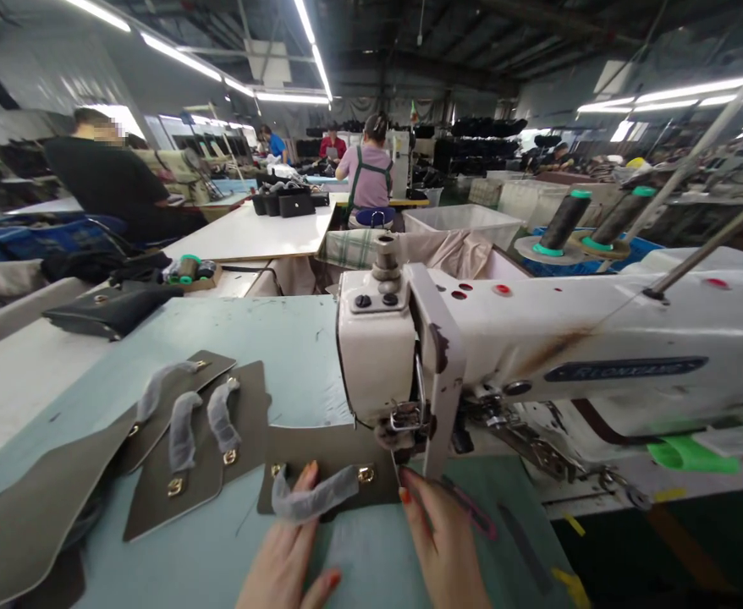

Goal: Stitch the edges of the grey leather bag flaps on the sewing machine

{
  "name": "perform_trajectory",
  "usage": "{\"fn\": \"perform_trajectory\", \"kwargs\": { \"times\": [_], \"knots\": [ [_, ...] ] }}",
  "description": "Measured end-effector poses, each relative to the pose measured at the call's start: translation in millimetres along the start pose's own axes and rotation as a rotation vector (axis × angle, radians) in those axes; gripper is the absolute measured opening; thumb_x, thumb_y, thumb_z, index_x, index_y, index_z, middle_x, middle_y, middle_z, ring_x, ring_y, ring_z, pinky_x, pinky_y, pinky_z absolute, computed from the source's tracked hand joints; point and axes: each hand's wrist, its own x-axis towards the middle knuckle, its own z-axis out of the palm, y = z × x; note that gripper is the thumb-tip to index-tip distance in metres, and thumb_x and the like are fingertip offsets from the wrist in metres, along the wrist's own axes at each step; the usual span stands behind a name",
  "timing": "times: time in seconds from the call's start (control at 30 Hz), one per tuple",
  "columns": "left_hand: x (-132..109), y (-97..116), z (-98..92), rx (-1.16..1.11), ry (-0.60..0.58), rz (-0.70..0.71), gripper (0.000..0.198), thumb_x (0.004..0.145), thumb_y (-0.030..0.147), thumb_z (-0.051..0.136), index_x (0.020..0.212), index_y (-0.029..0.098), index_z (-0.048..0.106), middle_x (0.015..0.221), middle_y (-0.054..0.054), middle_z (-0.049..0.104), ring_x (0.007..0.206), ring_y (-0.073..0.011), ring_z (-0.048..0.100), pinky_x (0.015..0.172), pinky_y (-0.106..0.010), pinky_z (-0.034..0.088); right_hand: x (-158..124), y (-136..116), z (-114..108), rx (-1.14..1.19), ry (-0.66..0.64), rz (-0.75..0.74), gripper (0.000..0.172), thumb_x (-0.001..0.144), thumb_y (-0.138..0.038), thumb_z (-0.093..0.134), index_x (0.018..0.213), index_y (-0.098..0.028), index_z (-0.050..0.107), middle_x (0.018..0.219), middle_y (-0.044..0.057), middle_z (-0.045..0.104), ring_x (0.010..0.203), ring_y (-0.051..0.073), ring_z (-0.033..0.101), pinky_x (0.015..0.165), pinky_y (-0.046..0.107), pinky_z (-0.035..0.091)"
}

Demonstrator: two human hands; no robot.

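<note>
The left hand lies flat with its fingers stretched out and slightly spread, pressing on the olive-grey leather piece. Its forefinger crosses the piece's strap handle wrapped in clear film. The right hand has straight fingers held close together, their tips at the piece's right edge. Whether they pinch it I cannot tell.

The piece lies on the pale green sewing table, its far edge under the needle of the white industrial sewing machine. Left of it lie 2 more olive leather pieces with wrapped handles, overlapping each other. Beyond them sits a dark folded leather bag. Behind the machine stand 2 dark thread cones on green bases. Further off, a person in a lilac top sits facing away.
</note>
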Motion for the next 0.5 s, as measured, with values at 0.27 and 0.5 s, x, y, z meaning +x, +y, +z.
{"fn": "perform_trajectory", "kwargs": {
  "times": [0.27, 0.5],
  "knots": [
    [108.6, -6.0, -45.6, 0.085, -0.051, 0.188, 0.053, 0.081, 0.046, 0.062, 0.13, 0.029, 0.053, 0.127, -0.011, 0.06, 0.117, -0.0334, 0.052, 0.098, -0.053, 0.04, 4.7, -30.0, 21.3, 0.249, -0.029, 0.227, 0.042, 0.097, -0.043, 0.039, 0.086, -0.016, 0.069, 0.071, 0.006, 0.068, 0.064, 0.018, 0.063, 0.057, 0.02, 0.045],
    [113.5, 12.5, -79.3, 0.149, -0.138, 0.161, 0.041, 0.083, 0.047, 0.059, 0.12, 0.03, 0.06, 0.122, -0.009, 0.061, 0.107, -0.0313, 0.052, 0.086, -0.047, 0.043, 4.4, -34.3, 13.6, 0.37, -0.017, 0.336, 0.046, 0.095, -0.045, 0.043, 0.065, -0.014, 0.057, 0.059, -0.001, 0.048, 0.056, 0.012, 0.044, 0.05, 0.019, 0.032]
  ]
}}
